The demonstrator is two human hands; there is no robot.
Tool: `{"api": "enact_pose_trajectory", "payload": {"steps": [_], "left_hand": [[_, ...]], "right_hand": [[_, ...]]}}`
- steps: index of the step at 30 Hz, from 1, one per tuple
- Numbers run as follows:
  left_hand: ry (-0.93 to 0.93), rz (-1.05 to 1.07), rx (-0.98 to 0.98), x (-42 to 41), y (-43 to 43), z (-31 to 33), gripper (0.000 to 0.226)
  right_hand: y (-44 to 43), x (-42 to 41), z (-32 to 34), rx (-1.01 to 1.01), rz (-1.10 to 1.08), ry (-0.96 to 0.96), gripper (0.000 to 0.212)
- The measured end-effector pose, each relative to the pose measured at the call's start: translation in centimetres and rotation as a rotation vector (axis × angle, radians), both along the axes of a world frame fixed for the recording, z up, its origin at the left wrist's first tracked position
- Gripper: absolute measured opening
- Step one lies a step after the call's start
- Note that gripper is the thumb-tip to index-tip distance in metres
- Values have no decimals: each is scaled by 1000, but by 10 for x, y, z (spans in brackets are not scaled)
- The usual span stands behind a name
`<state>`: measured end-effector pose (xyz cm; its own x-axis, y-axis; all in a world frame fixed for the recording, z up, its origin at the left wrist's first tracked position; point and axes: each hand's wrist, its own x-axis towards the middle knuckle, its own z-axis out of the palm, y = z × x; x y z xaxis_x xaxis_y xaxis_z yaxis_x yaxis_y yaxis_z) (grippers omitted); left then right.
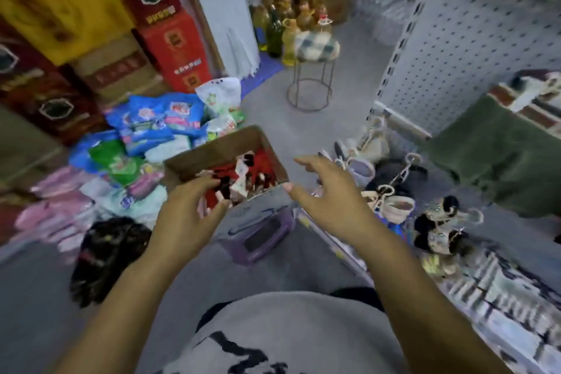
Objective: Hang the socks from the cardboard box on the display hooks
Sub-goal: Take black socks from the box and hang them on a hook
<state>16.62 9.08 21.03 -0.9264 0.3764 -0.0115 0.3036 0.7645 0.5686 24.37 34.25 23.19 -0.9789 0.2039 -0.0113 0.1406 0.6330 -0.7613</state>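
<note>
The cardboard box (212, 152) sits on top of a purple plastic stool (261, 240) on the grey floor (273, 106). The box is open at the top. The socks (262, 165) are inside it, a heap of red, black and white ones.

The left hand (185, 215) is over the near left corner of the box. Its fingers are bent and reach down onto the socks there. The picture is blurry, so I cannot tell if it is holding a sock or just touching them.

The right hand (331, 194) is in the air by the near right corner of the box. Its fingers are spread wide and it holds nothing. Its thumb tip is just beside the box rim.

At the right edge of the floor stands a white board with holes (473, 39). Small soft things (394, 206) lie in front of it, too blurry to name. Blue and green packets (158, 121) lie on the floor to the left of the box, and red boxes (173, 39) are stacked behind them. A small stool with a checked cushion (317, 47) stands at the far side of the floor
</note>
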Motion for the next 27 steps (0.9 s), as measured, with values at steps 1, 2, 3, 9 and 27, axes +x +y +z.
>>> {"api": "enact_pose_trajectory", "payload": {"steps": [1, 2, 3, 9, 27], "left_hand": [[-33, 46, -43, 4, -21, -8, 43], [-64, 92, -77, 9, -38, -17, 43], [-96, 136, -101, 14, -52, -26, 45], [-355, 483, 34, 28, -88, -60, 60], [-744, 807, -81, -92, -31, -194, 95]], "right_hand": [[-11, -5, -11, 2, 43, -37, 48], [-18, -10, -21, 5, 81, -79, 48], [-24, -14, -29, 17, 114, -126, 47], [-34, -46, -75, 97, 189, -355, 41], [-36, -307, -274, 47, 125, -853, 52]]}}
